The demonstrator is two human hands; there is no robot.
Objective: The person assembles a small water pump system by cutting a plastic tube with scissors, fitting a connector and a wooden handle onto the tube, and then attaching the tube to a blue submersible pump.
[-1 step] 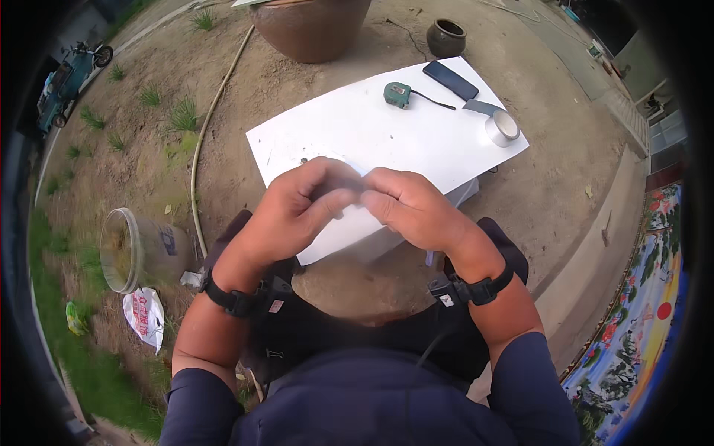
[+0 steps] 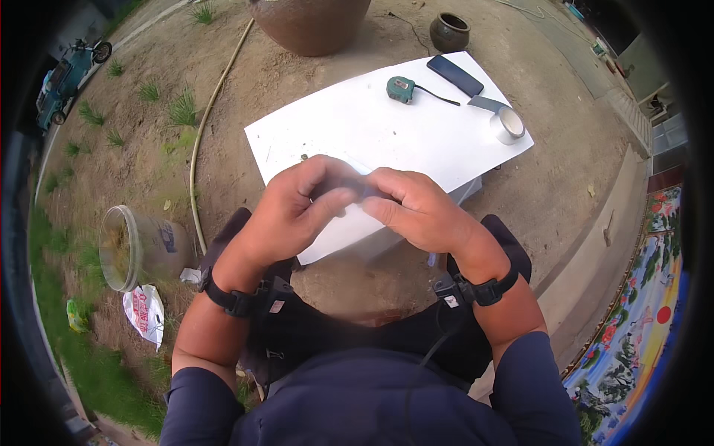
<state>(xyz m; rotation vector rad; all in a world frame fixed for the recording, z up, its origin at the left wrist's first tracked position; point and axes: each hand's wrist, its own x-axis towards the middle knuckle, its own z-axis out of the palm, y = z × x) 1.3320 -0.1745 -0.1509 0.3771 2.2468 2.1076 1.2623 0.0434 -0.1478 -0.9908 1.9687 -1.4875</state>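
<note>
My left hand (image 2: 303,204) and my right hand (image 2: 420,208) meet in front of me over the near edge of a white board (image 2: 335,126). The fingers of both are curled, thumbs toward each other. Something small and bluish seems to sit between the fingertips, too blurred and covered to name. On the board beyond lie a green tape measure (image 2: 400,89) with a black strap, a dark phone (image 2: 454,76) and a roll of silver-grey tape (image 2: 509,125), its loose end stretched out to the left.
Behind the board stand a big brown pot (image 2: 312,26) and a small dark jar (image 2: 449,33). To the left, a hose (image 2: 210,111) runs over bare soil, near a translucent bucket (image 2: 152,249) lying on its side and a white plastic bag (image 2: 144,316). A colourful painted panel (image 2: 632,320) borders the right.
My hands have drawn slightly apart, and a bluish patch shows more between the fingertips. The view has shifted a little, so the things on the board appear slightly farther right.
</note>
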